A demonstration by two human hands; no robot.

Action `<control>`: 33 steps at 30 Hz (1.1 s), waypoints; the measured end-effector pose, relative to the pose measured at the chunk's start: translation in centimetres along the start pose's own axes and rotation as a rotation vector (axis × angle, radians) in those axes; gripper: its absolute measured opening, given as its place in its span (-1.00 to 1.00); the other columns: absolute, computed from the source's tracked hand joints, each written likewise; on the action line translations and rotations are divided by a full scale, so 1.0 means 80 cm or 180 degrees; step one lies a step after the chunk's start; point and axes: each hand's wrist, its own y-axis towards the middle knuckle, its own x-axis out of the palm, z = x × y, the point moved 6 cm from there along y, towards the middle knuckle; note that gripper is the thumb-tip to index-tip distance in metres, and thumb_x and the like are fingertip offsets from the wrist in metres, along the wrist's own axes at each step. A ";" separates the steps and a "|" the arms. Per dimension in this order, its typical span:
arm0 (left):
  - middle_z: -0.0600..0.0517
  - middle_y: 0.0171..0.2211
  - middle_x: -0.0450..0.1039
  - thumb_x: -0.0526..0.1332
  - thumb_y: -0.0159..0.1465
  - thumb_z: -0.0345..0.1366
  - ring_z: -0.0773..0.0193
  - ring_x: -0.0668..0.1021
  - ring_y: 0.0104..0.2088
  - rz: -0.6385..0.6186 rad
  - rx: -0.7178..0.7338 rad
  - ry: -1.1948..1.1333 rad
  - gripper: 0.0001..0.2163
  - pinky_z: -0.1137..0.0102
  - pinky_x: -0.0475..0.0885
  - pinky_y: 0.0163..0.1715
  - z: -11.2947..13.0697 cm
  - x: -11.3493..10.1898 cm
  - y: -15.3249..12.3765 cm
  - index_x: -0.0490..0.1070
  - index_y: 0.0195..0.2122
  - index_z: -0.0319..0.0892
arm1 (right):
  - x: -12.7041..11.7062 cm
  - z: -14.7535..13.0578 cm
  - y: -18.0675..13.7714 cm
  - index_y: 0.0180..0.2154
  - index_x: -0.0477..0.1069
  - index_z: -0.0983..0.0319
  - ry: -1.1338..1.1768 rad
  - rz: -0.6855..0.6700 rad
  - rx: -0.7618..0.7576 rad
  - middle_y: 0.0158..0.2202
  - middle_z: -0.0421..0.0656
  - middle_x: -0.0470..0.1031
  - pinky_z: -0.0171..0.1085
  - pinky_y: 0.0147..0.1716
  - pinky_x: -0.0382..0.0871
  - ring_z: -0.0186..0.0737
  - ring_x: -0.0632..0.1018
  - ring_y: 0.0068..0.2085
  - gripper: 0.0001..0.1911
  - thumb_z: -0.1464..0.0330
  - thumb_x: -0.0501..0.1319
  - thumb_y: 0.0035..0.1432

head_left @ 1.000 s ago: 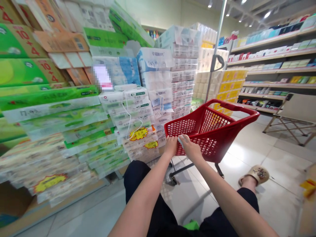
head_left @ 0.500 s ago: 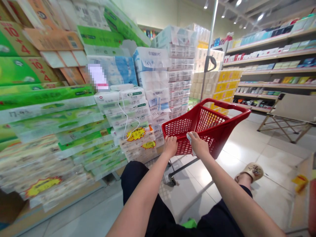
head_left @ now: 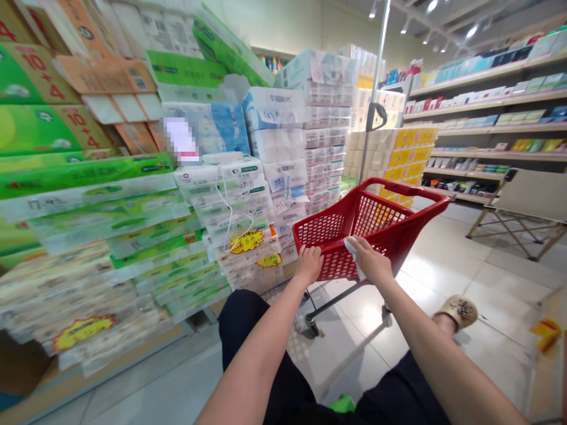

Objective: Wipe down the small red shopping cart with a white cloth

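Note:
A red plastic shopping cart with a perforated basket stands in front of me on dark wheels. My left hand is closed over the left part of its near rim, fingers hooked on the edge. Farther right on the same rim, my right hand presses a white cloth or tissue against the red plastic. Part of the white piece hangs down outside the basket; the rest is hidden under the fingers.
Stacked tissue packs line the left, with a lit phone and a white cable on them. A folding chair stands at right before stocked shelves. My shoe rests on the tiled floor.
My right hand has slid to the right along the cart's near rim with the white piece, away from my left hand. The left hand keeps its hold on the rim.

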 end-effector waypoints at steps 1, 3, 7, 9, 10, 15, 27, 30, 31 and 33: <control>-0.02 -0.18 0.39 0.05 0.38 -0.28 0.11 0.44 -0.09 -0.0003 -0.0016 -0.0018 -0.92 0.05 0.09 0.25 0.002 0.001 0.000 0.27 -0.16 -0.11 | 0.000 -0.003 -0.001 0.34 -0.09 -0.20 -0.0031 -0.0015 0.0052 0.41 -0.23 -0.03 -0.21 -0.34 0.43 -0.24 0.58 -0.21 -0.41 0.34 -0.15 0.35; -0.02 -0.19 0.39 0.05 0.38 -0.28 0.11 0.44 -0.08 0.0015 -0.0040 -0.0027 -0.92 0.04 0.06 0.27 0.003 0.001 0.001 0.27 -0.17 -0.11 | 0.002 -0.022 -0.004 0.34 -0.08 -0.17 -0.0103 -0.0065 0.0099 0.42 -0.19 -0.06 -0.20 -0.35 0.43 -0.24 0.58 -0.23 -0.40 0.36 -0.14 0.33; -0.02 -0.18 0.40 0.04 0.38 -0.28 0.12 0.44 -0.09 0.0025 0.0006 0.0030 -0.92 0.06 0.06 0.27 0.002 0.001 0.000 0.27 -0.17 -0.11 | 0.008 -0.079 -0.014 0.35 -0.12 -0.16 -0.0093 -0.0224 -0.0190 0.42 -0.15 -0.10 -0.21 -0.32 0.44 -0.24 0.58 -0.19 -0.35 0.42 -0.13 0.31; -0.02 -0.17 0.40 0.04 0.38 -0.29 0.13 0.44 -0.08 0.0004 0.0048 0.0052 -0.92 0.07 0.07 0.26 0.000 0.000 -0.001 0.27 -0.16 -0.11 | 0.008 -0.091 -0.017 0.35 -0.13 -0.18 -0.0068 -0.0278 -0.0373 0.42 -0.16 -0.10 -0.23 -0.30 0.43 -0.25 0.58 -0.17 -0.33 0.43 -0.12 0.31; -0.02 -0.16 0.40 0.04 0.39 -0.29 0.13 0.44 -0.08 -0.0007 0.0063 0.0068 -0.92 0.07 0.08 0.26 -0.002 -0.001 -0.002 0.27 -0.15 -0.11 | 0.007 -0.089 -0.017 0.35 -0.14 -0.21 -0.0062 -0.0289 -0.0437 0.42 -0.18 -0.09 -0.23 -0.29 0.43 -0.25 0.58 -0.17 -0.33 0.42 -0.10 0.31; 0.00 -0.18 0.41 0.03 0.40 -0.27 0.16 0.44 -0.08 -0.0121 0.0101 0.0242 -0.91 0.13 0.13 0.23 -0.006 -0.002 -0.002 0.27 -0.16 -0.11 | -0.010 -0.018 -0.007 0.34 -0.14 -0.27 -0.0010 -0.0200 -0.0208 0.40 -0.27 0.00 -0.22 -0.33 0.43 -0.25 0.58 -0.22 -0.39 0.33 -0.14 0.34; 0.00 -0.16 0.40 0.05 0.38 -0.27 0.17 0.44 -0.10 -0.0024 0.0059 0.0434 -0.90 0.12 0.06 0.27 -0.007 0.002 -0.003 0.27 -0.13 -0.12 | 0.010 -0.080 -0.012 0.36 -0.16 -0.20 -0.0031 -0.0358 -0.0249 0.43 -0.19 -0.13 -0.20 -0.30 0.42 -0.25 0.58 -0.21 -0.33 0.39 -0.10 0.30; 0.01 -0.16 0.40 0.05 0.38 -0.29 0.18 0.44 -0.09 -0.0058 0.0078 0.0418 -0.91 0.12 0.06 0.26 -0.011 -0.002 -0.004 0.26 -0.13 -0.11 | 0.008 -0.083 -0.011 0.35 -0.18 -0.25 -0.0033 -0.0330 -0.0522 0.42 -0.26 -0.08 -0.21 -0.30 0.42 -0.24 0.57 -0.18 -0.33 0.37 -0.10 0.31; 0.01 -0.17 0.40 0.05 0.38 -0.29 0.18 0.44 -0.09 -0.0075 0.0089 0.0406 -0.92 0.12 0.07 0.26 -0.013 -0.004 -0.005 0.26 -0.13 -0.11 | 0.005 -0.071 -0.009 0.34 -0.17 -0.27 -0.0045 -0.0296 -0.0527 0.41 -0.29 -0.05 -0.21 -0.30 0.43 -0.23 0.57 -0.18 -0.35 0.35 -0.11 0.32; 0.01 -0.17 0.40 0.05 0.38 -0.29 0.18 0.44 -0.08 -0.0101 0.0131 0.0376 -0.91 0.13 0.08 0.25 -0.013 -0.005 -0.005 0.26 -0.14 -0.12 | -0.003 -0.035 -0.002 0.34 -0.14 -0.29 -0.0092 -0.0212 -0.0384 0.39 -0.31 0.01 -0.20 -0.31 0.43 -0.23 0.58 -0.20 -0.38 0.32 -0.14 0.34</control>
